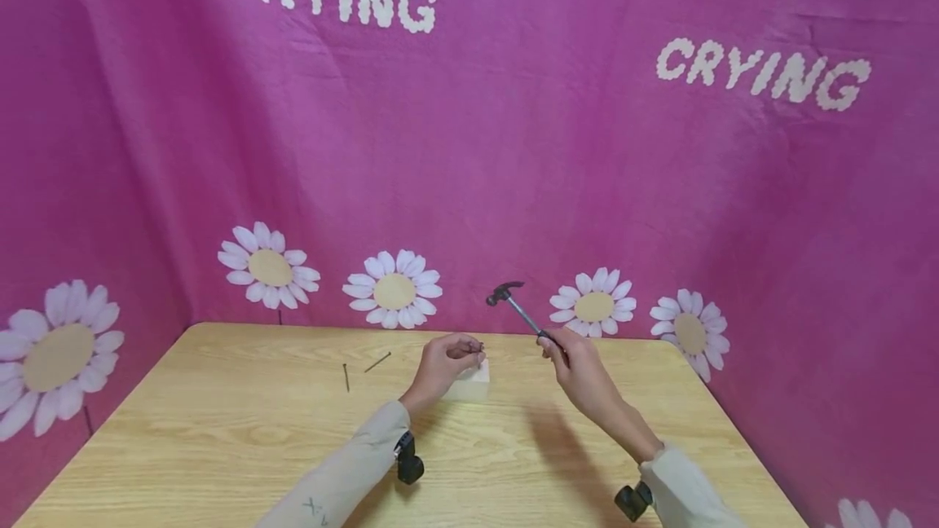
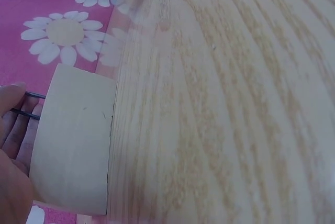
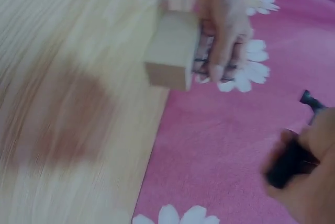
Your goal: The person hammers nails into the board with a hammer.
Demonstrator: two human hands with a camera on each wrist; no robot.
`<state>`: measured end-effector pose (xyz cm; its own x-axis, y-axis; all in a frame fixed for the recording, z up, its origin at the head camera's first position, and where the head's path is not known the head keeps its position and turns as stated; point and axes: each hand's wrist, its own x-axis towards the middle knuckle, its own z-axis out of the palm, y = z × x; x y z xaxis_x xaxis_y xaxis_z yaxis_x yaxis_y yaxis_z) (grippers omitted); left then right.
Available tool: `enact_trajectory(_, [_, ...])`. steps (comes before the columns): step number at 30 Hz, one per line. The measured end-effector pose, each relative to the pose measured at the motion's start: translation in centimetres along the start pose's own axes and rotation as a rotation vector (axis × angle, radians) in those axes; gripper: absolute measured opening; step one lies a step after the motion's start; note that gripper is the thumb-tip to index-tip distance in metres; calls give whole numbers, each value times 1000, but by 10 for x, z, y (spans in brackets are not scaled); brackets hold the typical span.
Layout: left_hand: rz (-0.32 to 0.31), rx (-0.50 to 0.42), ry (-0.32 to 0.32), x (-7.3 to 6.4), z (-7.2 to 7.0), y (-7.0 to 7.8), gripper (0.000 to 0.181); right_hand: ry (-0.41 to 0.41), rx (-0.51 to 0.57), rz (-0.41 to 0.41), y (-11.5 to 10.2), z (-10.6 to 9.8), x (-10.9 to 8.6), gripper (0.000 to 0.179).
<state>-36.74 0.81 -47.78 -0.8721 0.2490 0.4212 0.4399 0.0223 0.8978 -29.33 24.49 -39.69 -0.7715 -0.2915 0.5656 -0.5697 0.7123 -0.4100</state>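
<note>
A pale wooden block (image 1: 468,389) sits on the table beside my left hand (image 1: 445,361). Two dark nails stick out of the block's upper face in the left wrist view, a nearer nail (image 2: 23,114) and a farther nail (image 2: 35,95). My left thumb and fingers pinch at these nails, partly hiding their heads. To the right, my right hand (image 1: 587,373) grips the black handle of a claw hammer (image 1: 522,313). Its dark head is raised above the table, up and to the right of the block. The right wrist view shows the hammer handle (image 3: 288,165) blurred.
Two loose nails lie left of my left hand: an upright-lying nail (image 1: 346,377) and a slanted nail (image 1: 378,362). The wood-grain table (image 1: 242,430) ends at a pink curtain (image 1: 499,145) with daisies. A camera (image 1: 409,463) is strapped to my left wrist.
</note>
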Motion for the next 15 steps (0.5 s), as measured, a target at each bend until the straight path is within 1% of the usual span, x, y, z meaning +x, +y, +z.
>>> enact_trajectory(3, [-9, 3, 2, 1, 2, 0, 16, -86, -69, -24, 2, -3, -1, 14])
enact_trajectory(4, [-14, 3, 2, 1, 3, 0, 16, -92, -85, -34, 2, -4, -1, 14])
enact_trajectory(5, [-24, 4, 2, 1, 4, 0, 17, -77, -90, -39, 2, -6, 0, 13])
enact_trajectory(8, [-34, -1, -1, -2, 5, -1, 17, 53, -54, -35, 1, -10, 2, 14])
enact_trajectory(9, [-34, 0, 0, -3, 4, -1, 16, 77, -29, -24, 1, -11, 3, 13])
enact_trajectory(10, [-36, 5, 3, -3, 4, -1, 15, 79, -11, -18, 1, -11, 3, 14])
enact_trajectory(11, [-35, 10, 6, -4, 3, -1, 14, 59, -2, -15, 1, -11, 4, 14])
enact_trajectory(14, [-26, 30, 9, -3, 2, -2, 13, -63, -44, -29, 2, -9, 5, 18])
enact_trajectory(15, [-22, 32, 9, -2, 2, -2, 13, -85, -57, -40, 3, -9, 6, 18])
